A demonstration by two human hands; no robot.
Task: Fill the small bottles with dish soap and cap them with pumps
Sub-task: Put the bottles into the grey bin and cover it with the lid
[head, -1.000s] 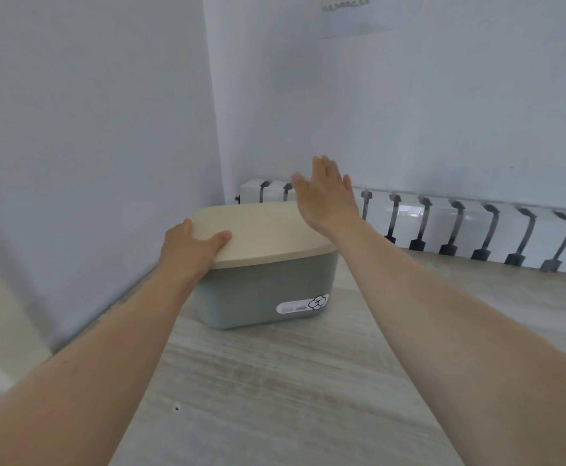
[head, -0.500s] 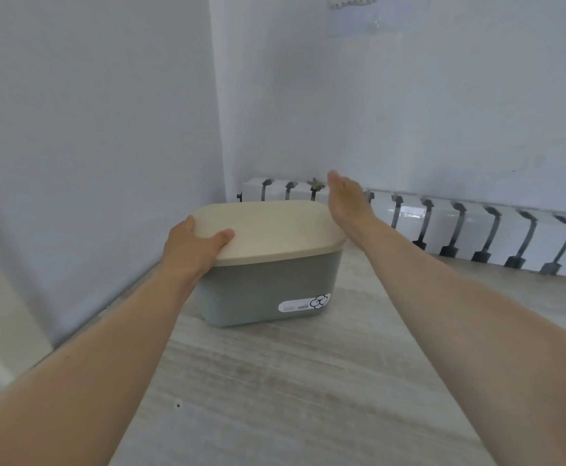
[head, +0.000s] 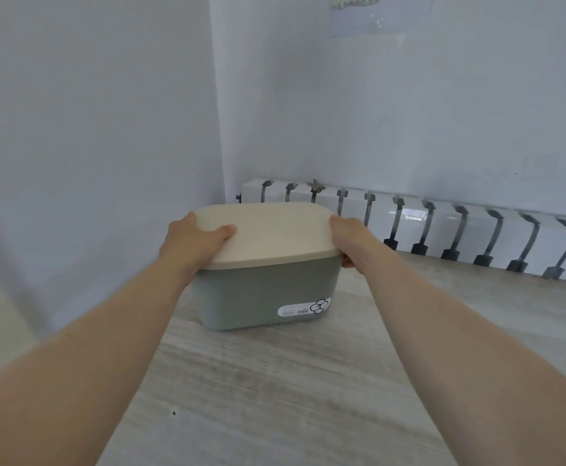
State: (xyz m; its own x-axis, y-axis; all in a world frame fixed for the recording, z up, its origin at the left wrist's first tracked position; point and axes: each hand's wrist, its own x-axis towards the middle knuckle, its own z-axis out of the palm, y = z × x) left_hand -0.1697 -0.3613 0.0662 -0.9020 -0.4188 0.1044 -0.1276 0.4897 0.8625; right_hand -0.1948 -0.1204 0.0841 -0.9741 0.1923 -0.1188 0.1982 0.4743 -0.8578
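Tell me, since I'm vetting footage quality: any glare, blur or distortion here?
Head view: soft, even light; glare streak on the glossy white ribbed panel behind; wide-angle stretch swells the near forearms; the grey-green plastic box with beige lid is sharp, its label print unreadable.

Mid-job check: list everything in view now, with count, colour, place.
box: one, grey-green, on the table
lid: one, beige, on the box
label: one, white, box front
table: one, pale wood grain, foreground
ribbed unit: one, white with dark bars, along back wall
paper: one, pale, high on wall
left hand: one, grips lid's left edge
right hand: one, grips lid's right edge
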